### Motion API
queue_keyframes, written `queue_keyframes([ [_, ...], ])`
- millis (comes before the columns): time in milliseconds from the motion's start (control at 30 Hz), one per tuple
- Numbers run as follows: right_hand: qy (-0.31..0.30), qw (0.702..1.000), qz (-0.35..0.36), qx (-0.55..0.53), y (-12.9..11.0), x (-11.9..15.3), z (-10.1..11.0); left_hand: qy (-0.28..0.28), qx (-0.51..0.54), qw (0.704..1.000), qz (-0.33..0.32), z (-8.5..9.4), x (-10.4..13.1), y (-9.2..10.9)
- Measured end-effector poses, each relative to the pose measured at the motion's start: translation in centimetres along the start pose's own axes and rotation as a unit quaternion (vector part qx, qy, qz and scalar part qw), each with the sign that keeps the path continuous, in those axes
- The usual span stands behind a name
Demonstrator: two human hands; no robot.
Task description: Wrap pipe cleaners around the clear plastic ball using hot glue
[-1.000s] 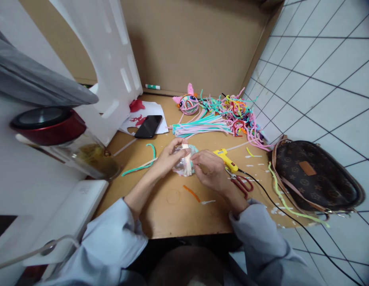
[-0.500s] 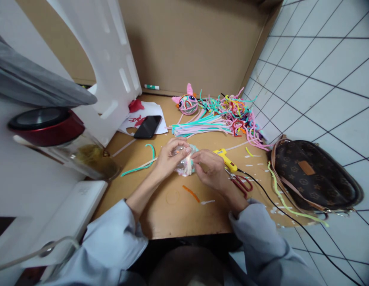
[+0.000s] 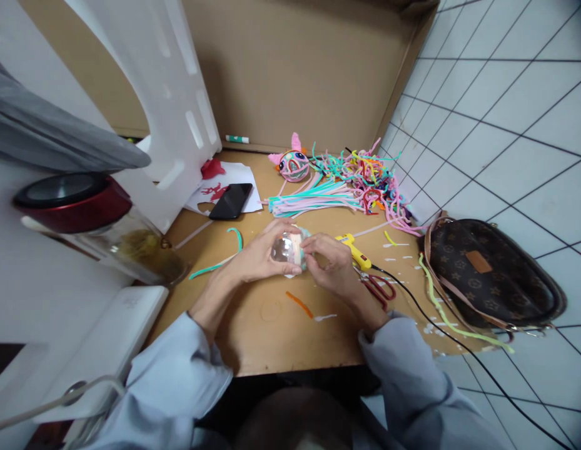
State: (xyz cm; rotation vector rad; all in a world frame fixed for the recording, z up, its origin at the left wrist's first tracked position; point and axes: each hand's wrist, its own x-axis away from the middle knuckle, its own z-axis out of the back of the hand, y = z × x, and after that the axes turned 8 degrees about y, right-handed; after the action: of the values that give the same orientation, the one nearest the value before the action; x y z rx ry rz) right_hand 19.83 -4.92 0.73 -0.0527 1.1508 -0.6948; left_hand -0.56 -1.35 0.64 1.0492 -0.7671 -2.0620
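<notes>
The clear ball is in the left hand, just to the left of the right hand and over the worktop; whether its underside touches the surface, I cannot tell. The half nearest the left palm is bare, smooth and glossy, see-through enough to show brown behind it, with small bright glints. A pale cream band runs roughly upright around the middle, and beside it, toward the right fingertips, lies a fuzzy mint-green covering, partly hidden by the fingers. The left hand curves around the ball, fingers over the top and thumb along the lower side. The right hand has its thumb and forefinger drawn close together against the mint side; whether they pinch any of it, I cannot tell. Just beyond the right hand lies a yellow glue gun, with red-handled scissors by the wrist. A short orange strip lies between the forearms, nearer the body than both hands. Beyond the hands are a bundle of pink and mint strips and, farther off, a decorated ball with pink ears and dark eyes.
</notes>
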Motion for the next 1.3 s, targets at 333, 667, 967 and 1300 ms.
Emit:
queue_keyframes([
  [333, 0.015, 1.0, 0.006, -0.009, 0.16, 0.11, -0.05, -0.01, -0.041, 0.998, -0.039, -0.58, 0.2, -0.88],
  [667, 0.011, 1.0, 0.006, 0.002, 0.26, 0.09, 0.0, -0.002, -0.063, 0.996, -0.056, -0.75, 0.3, -0.41],
  [967, 0.025, 0.999, 0.013, -0.024, 0.25, 0.05, -0.05, 0.008, -0.065, 0.996, -0.065, -0.78, 0.32, -0.21],
  [1300, 0.019, 0.999, -0.014, -0.037, 0.39, 0.12, 0.02, 0.037, -0.056, 0.996, -0.054, -1.06, 0.28, -0.53],
])
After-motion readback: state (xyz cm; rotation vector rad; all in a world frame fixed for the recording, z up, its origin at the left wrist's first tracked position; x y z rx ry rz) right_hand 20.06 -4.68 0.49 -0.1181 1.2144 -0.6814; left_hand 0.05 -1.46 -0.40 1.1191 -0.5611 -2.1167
